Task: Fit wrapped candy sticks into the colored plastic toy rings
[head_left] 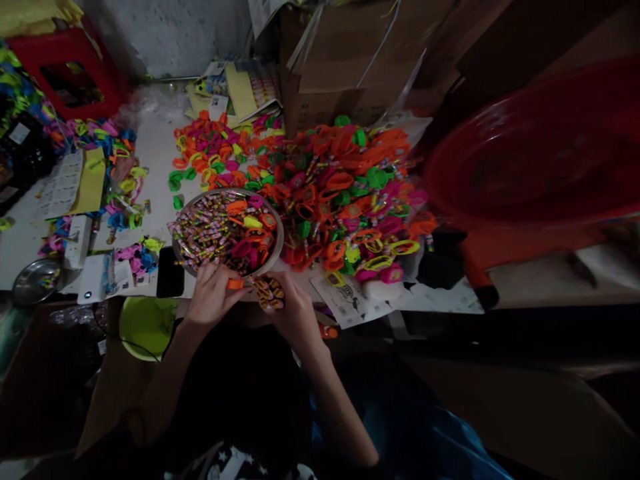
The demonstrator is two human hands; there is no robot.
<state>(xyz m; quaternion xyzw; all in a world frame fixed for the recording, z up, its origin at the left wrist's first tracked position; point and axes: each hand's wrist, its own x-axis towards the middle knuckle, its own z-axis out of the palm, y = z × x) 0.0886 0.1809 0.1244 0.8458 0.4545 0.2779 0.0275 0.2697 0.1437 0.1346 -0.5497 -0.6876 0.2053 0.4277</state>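
Black cloth (245, 393) with white star shapes on it lies nearest us, and a lime-green tub (143, 327) sits at the near left, lower than the table (155, 153). By the table's near edge, our left hand (213, 293) pinches a short orange piece (235, 284); its long axis runs roughly left to right, one end showing past the fingers toward the right. Our right hand (290, 307) is wrapped around a patterned bundle (269, 293) whose clustered yellow-and-dark ends show on the left side of the grip, turned up toward us; its long axis is too dim for us to tell. Our left forearm (170, 367) slants far and right, our right forearm (333, 393) far and left, so the hands come close together.

Just beyond the left fingers stands a round metal bowl (281, 240), with slim patterned sticks (203, 230) lying in it at the left and orange, yellow and pink pieces at the right. Left of it lies a dark phone (170, 272), long axis near to far. To the right spreads a bright heap (345, 200); farther still stand a red basin (450, 193) at the right and a cardboard box (350, 87).
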